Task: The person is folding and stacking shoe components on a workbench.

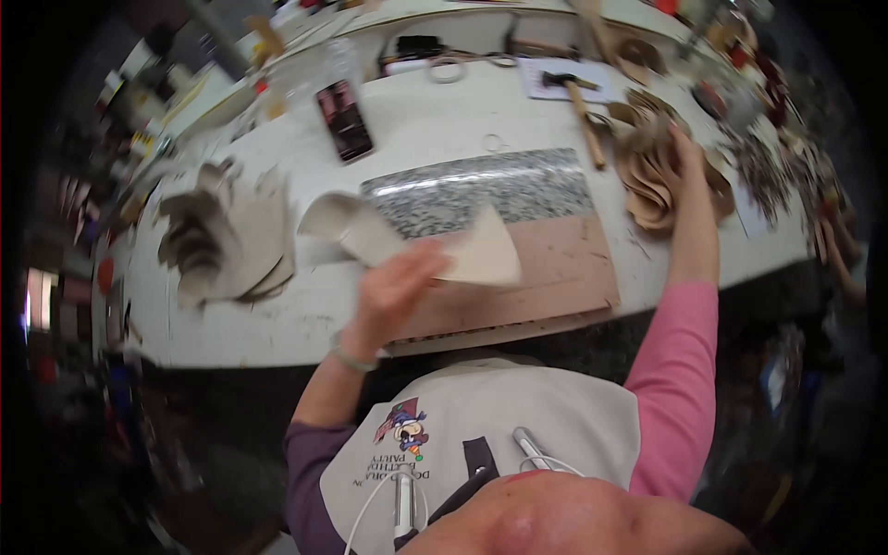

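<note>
My left hand is closed around a curved, cream-coloured piece of leather-like sheet. One end of the sheet curls up to the left of the hand, and the other spreads to its right, above a pinkish-brown board. My right hand reaches to a pile of tan, folded leather-like pieces at the right. Its fingers close on the top of that pile, with the fingertips partly hidden. Both hands are slightly blurred.
A speckled grey stone slab lies behind the board. To the left sits a stack of grey-beige pieces. Farther back are a phone, a hammer and a roll of tape. Dark strips hang at the right.
</note>
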Demonstrator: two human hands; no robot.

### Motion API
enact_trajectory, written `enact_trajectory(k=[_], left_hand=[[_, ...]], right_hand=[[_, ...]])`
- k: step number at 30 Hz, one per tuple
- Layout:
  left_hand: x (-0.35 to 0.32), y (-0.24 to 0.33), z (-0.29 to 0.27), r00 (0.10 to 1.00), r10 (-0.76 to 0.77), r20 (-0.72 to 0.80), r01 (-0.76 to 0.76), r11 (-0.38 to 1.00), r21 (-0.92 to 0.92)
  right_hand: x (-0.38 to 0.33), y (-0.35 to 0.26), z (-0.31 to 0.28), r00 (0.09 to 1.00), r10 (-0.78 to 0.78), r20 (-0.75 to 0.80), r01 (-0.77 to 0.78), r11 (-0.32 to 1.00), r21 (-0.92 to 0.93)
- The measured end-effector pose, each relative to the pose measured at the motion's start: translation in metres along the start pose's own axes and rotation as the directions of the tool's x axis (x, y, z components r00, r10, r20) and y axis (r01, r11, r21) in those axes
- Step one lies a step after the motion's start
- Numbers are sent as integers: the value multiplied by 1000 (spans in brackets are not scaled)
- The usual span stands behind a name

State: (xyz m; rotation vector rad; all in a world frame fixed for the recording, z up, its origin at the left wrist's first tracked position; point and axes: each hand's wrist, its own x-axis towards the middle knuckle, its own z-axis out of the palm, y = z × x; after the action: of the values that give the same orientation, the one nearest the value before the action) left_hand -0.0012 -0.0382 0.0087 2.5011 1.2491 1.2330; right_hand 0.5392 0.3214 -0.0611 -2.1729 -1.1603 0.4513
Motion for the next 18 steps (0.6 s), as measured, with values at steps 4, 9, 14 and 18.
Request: enact_trajectory(k=[4,9,14,18], left_hand=[[-24,19,29,982,29,189,-31,999,7],[-39,18,24,964,-34,264,33,999,6],[-36,14,27,957,-31,290,50,997,-57],[-24,17,26,982,-69,175,96,984,-148]], right_hand=[[32,-4,-2,1000,8,-27,-10,997,-74],[-17,-53,-1,991,47,-127,-71,979,-192],[-44,-56,-1,953,-161,-257,54,924,-378],[-28,-69,-7,972,-38,-231,83,978,189]])
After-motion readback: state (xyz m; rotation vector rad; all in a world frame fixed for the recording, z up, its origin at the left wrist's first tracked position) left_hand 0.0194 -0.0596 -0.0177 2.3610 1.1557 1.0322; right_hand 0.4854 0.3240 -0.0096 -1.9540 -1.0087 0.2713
